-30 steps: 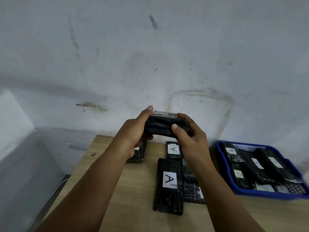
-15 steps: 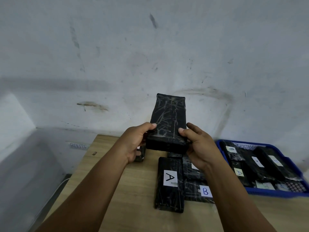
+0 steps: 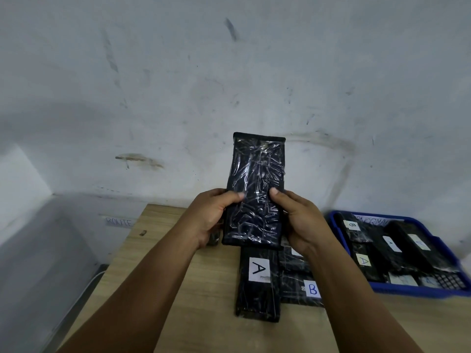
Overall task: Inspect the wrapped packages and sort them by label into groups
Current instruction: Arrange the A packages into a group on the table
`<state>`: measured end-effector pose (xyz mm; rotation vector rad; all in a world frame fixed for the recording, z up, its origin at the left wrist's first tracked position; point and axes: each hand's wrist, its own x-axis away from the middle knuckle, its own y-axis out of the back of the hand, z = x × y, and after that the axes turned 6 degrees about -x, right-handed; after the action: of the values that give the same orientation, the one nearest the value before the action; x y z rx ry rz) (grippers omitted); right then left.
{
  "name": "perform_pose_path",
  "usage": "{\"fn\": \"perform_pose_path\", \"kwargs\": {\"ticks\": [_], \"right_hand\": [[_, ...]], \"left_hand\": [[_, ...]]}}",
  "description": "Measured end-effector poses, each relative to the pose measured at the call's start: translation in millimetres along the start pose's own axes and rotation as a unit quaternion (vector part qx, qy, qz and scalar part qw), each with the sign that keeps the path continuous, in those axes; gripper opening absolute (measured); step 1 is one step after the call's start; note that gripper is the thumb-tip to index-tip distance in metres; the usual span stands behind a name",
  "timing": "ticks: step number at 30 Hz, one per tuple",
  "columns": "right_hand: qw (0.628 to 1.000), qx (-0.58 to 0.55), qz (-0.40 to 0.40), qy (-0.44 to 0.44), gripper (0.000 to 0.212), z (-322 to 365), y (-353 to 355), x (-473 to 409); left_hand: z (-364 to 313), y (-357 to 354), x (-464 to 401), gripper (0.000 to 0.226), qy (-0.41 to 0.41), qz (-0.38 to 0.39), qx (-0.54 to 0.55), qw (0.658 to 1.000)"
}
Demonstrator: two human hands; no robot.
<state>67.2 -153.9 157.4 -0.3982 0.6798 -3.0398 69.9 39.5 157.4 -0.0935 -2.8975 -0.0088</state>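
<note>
I hold a black plastic-wrapped package (image 3: 256,189) upright above the table, its broad face toward me with no label showing. My left hand (image 3: 212,217) grips its lower left edge, thumb on the front. My right hand (image 3: 299,222) grips the lower right edge the same way. Below it on the table lies a package marked A (image 3: 257,281), and beside that one marked B (image 3: 302,289), partly hidden by my right forearm. Another package (image 3: 213,239) peeks out under my left hand.
A blue tray (image 3: 418,293) at the right holds several labelled black packages. The wooden table (image 3: 193,301) stands against a scuffed white wall (image 3: 229,85). A paper tag reading ROUTE (image 3: 119,221) sits on the wall left of the table.
The package was held flat, end toward me; both hands have tipped it up until its broad face points at me and raised it slightly.
</note>
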Motion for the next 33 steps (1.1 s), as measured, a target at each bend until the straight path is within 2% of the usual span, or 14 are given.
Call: {"fn": "perform_pose_path", "kwargs": {"ticks": [4, 7, 8, 10, 11, 12, 14, 16, 20, 24, 28, 30, 33], "right_hand": [[0.998, 0.052, 0.042, 0.022, 0.029, -12.7, 3.3, -0.2], [0.994, 0.096, 0.042, 0.034, 0.029, -16.4, 4.4, -3.0], [0.993, 0.102, 0.036, 0.044, 0.036, -15.9, 3.5, -5.4], [0.991, 0.112, 0.023, 0.062, 0.069, -11.9, -1.2, -5.9], [0.99, 0.119, 0.021, 0.072, 0.078, -8.4, -2.8, -6.0], [0.988, 0.124, 0.027, 0.088, 0.072, -5.8, -2.8, -7.7], [0.984, 0.13, 0.04, 0.112, 0.038, -2.0, -2.5, -7.4], [0.982, 0.129, 0.038, 0.135, 0.028, -1.5, -1.6, -6.4], [0.976, 0.14, 0.053, 0.157, 0.033, -6.4, -0.7, -5.0], [0.968, 0.187, 0.043, 0.162, 0.04, -10.0, -2.2, -6.1], [0.982, 0.176, 0.044, 0.055, 0.08, -6.9, -5.6, -2.4], [0.993, 0.11, 0.041, 0.008, 0.075, -2.8, -8.1, 0.4], [0.999, 0.019, -0.034, 0.027, 0.038, -2.7, -11.5, 1.6]], "left_hand": [[-9.8, 3.9, -10.8, 0.027, -0.047, -0.052, -0.012, 0.997], [-7.2, 7.0, -13.8, 0.025, -0.066, -0.071, -0.029, 0.995], [-5.4, 6.8, -13.1, 0.022, -0.074, -0.074, -0.036, 0.994], [-1.9, 5.3, -10.1, 0.019, -0.098, -0.071, -0.069, 0.99], [-0.8, 3.7, -7.7, 0.021, -0.107, -0.066, -0.09, 0.988], [0.4, 1.9, -5.4, 0.023, -0.114, -0.061, -0.107, 0.986], [1.9, 0.4, -2.2, 0.026, -0.125, -0.051, -0.126, 0.983], [0.1, 1.7, -1.6, 0.031, -0.135, -0.039, -0.139, 0.98], [-9.4, 7.5, -4.0, 0.045, -0.147, -0.024, -0.152, 0.977], [-15.2, 8.1, -6.1, 0.023, -0.183, -0.08, -0.206, 0.958], [-9.2, 5.0, -1.8, 0.038, -0.215, -0.08, -0.207, 0.951], [-5.8, 4.1, -0.3, 0.045, -0.23, -0.067, -0.208, 0.948], [-2.7, 0.4, 1.8, 0.051, -0.233, -0.055, -0.212, 0.948]]}}
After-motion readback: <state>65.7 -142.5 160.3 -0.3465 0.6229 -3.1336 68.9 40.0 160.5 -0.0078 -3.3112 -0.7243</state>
